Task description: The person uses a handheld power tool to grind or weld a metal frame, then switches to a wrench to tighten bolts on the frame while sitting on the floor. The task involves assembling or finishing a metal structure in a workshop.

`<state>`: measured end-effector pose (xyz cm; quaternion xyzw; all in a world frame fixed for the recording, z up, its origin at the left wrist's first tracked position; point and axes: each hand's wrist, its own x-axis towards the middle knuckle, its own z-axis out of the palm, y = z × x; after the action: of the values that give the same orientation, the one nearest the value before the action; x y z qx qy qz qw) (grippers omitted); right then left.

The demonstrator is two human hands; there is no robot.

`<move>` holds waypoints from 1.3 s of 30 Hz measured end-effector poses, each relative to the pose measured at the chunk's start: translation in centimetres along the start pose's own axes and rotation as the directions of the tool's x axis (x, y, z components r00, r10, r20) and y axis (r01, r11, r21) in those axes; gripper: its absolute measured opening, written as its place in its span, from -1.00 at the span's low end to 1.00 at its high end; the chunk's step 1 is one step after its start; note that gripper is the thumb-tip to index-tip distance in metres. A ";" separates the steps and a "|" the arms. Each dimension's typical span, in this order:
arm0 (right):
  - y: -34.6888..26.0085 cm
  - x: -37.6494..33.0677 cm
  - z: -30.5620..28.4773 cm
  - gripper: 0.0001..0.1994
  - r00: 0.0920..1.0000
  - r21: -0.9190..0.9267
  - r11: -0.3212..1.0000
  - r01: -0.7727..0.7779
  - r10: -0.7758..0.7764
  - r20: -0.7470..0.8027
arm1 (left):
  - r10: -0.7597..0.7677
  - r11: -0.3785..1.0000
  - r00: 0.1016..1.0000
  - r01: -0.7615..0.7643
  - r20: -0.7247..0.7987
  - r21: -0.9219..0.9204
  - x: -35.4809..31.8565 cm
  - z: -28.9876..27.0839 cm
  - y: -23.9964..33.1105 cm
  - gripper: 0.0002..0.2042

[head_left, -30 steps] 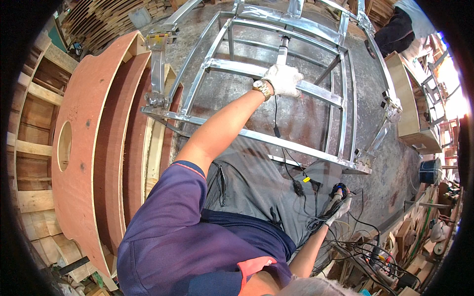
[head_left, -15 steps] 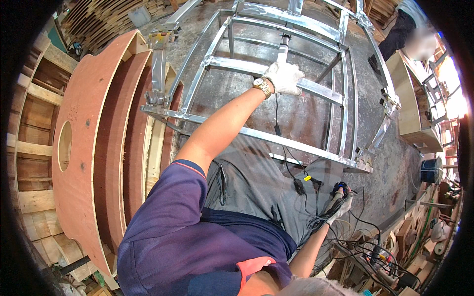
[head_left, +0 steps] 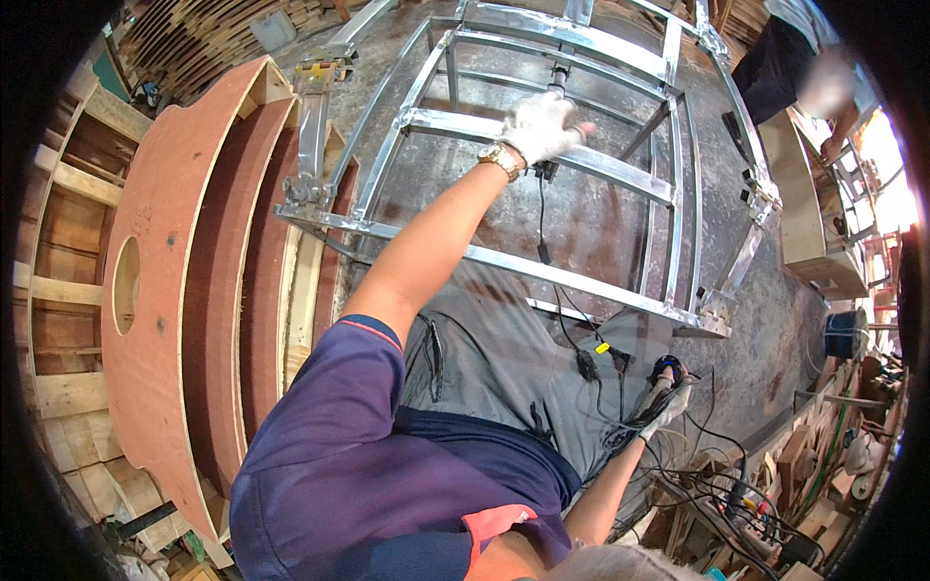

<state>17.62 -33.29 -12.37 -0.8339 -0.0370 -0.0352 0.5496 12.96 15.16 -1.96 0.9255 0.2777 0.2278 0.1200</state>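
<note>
My left hand [head_left: 542, 126], in a white glove with a gold watch at the wrist, lies on a crossbar of the welded metal frame [head_left: 572, 266]. It is closed around a slim dark tool [head_left: 558, 76] whose black cable [head_left: 541, 218] hangs down below the wrist; the index finger sticks out to the right. My right hand [head_left: 670, 402], also gloved, is low at the right beside my grey trousers. It grips a dark blue-capped tool [head_left: 664, 370] among tangled black cables. The frame rests on a stained metal tabletop [head_left: 601, 213].
Curved reddish plywood forms [head_left: 165, 271] with a round hole stand at the left. A clamp [head_left: 315, 77] sits on the frame's left corner. Another person [head_left: 785, 58] stands at the far right by a wooden cabinet [head_left: 809, 213]. A blue bucket [head_left: 845, 334] and power strips [head_left: 746, 499] lie at the lower right.
My left hand has slid a little up along the frame and its index finger now points out. The right hand stays where it was.
</note>
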 end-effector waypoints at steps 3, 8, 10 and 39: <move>0.1 0.1 0.0 -0.74 1.000 -0.017 1.000 -0.002 0.002 0.002 | -0.105 0.994 0.994 0.105 0.015 0.033 0.2 -0.9 -2.6 -0.51; -0.3 0.0 0.1 -0.74 1.000 -0.015 1.000 -0.006 0.006 -0.018 | -0.266 0.959 0.932 0.232 0.245 0.160 -0.1 -1.8 -4.1 -0.44; -0.3 -0.1 0.1 -0.73 1.000 -0.054 0.998 0.016 -0.017 -0.023 | -0.273 0.959 0.924 0.238 0.267 0.157 -0.1 -2.0 -3.9 -0.43; -0.5 0.0 0.1 -0.66 1.000 -0.035 0.999 0.005 -0.005 0.004 | -0.308 0.950 0.913 0.277 0.267 0.148 0.1 -1.8 -4.1 -0.45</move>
<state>17.59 -33.03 -11.96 -0.8433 -0.0395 -0.0357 0.5348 10.32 18.76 -1.83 0.9018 0.4044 0.0556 0.1421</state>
